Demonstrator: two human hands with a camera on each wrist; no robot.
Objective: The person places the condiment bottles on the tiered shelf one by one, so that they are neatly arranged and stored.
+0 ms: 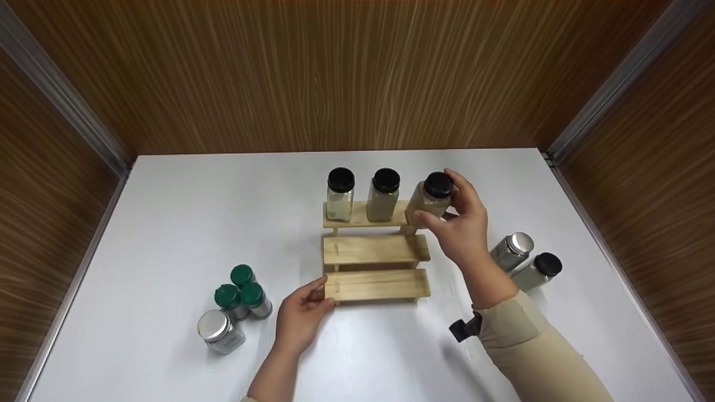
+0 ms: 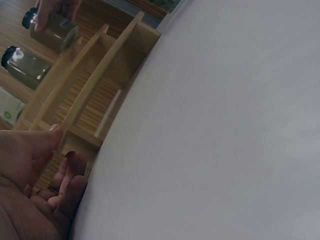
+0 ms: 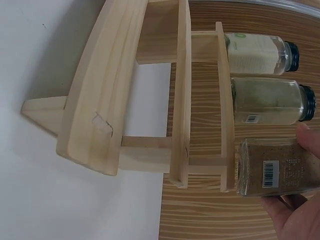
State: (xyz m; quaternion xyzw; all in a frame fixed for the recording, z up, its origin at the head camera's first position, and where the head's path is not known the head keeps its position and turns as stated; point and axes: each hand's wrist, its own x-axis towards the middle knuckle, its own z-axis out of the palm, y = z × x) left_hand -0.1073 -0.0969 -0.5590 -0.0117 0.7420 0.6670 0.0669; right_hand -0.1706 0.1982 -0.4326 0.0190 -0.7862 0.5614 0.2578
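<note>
A three-tier wooden spice rack point(image 1: 377, 250) stands on the white table. My right hand point(image 1: 466, 231) grips a square glass spice jar point(image 1: 425, 206) with a black lid and brown powder inside, its barcode showing in the right wrist view. The jar is slightly tilted, its base right at the right end of the top tier. Two more black-lidded jars stand on that tier, a pale one point(image 1: 339, 204) at the left and a greenish one point(image 1: 383, 204) in the middle. Down at the lowest tier's left end, my left hand point(image 1: 299, 321) pinches the rack between thumb and fingers.
Left of the rack, several green-capped shakers point(image 1: 251, 296) cluster beside a silver-lidded jar point(image 1: 220, 332). To the right, near my forearm, are a silver-lidded jar point(image 1: 511, 251) and a black-lidded jar point(image 1: 536, 272). Wood-grain panels point(image 1: 346, 78) enclose the table's back and sides.
</note>
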